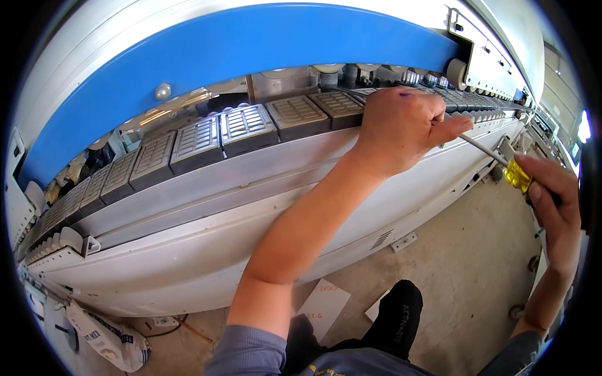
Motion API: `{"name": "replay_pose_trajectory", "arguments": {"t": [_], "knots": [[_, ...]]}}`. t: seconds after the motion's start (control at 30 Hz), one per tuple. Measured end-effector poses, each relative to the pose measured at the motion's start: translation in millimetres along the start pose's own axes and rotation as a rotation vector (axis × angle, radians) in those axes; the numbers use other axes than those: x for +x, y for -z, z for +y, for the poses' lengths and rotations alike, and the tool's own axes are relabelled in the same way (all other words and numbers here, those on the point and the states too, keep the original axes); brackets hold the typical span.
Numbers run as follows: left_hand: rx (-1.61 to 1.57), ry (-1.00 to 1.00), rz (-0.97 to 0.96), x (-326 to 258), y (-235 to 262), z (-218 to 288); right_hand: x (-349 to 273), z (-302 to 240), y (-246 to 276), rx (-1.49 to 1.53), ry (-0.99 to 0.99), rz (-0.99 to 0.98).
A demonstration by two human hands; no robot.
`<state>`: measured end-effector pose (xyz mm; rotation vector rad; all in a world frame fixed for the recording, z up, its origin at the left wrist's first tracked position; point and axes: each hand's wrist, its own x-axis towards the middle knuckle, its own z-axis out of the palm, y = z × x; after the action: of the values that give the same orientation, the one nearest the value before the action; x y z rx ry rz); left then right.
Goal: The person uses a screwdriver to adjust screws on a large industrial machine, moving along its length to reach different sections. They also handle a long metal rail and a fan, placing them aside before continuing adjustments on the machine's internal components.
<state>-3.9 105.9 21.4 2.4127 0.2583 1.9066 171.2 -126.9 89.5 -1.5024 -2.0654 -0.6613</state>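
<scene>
My right hand holds the yellow handle of a screwdriver at the right, fingers curled round it. The long metal shaft runs up and left to my left hand, which is closed on it, thumb pointing right along the shaft. The hand is over the track of dark rectangular pads with ribbed metallic tops. A thin metal edge shows just left of my left hand, but whether it belongs to the screwdriver I cannot tell. The screwdriver's tip is hidden.
Above the pads runs a long blue beam with a bolt head. The white machine side faces me. A flat white panel lies on the concrete floor near my foot. A white sack is at lower left.
</scene>
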Motion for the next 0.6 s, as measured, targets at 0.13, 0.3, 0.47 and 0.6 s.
{"name": "replay_pose_trajectory", "arguments": {"t": [0.13,0.3,0.47,0.6], "knots": [[0.039,0.025,0.009,-4,-6,3,-15,-5,-14,0.03,0.017,0.0],[0.038,-0.046,0.082,-8,-10,-1,-22,-20,-33,0.226,-0.101,0.003],[0.004,-0.026,0.077,-6,-5,1,-20,-37,-27,0.089,-0.1,-0.005],[-0.026,0.027,0.048,-5,-1,3,-13,-36,-18,-0.032,0.002,0.051]]}}
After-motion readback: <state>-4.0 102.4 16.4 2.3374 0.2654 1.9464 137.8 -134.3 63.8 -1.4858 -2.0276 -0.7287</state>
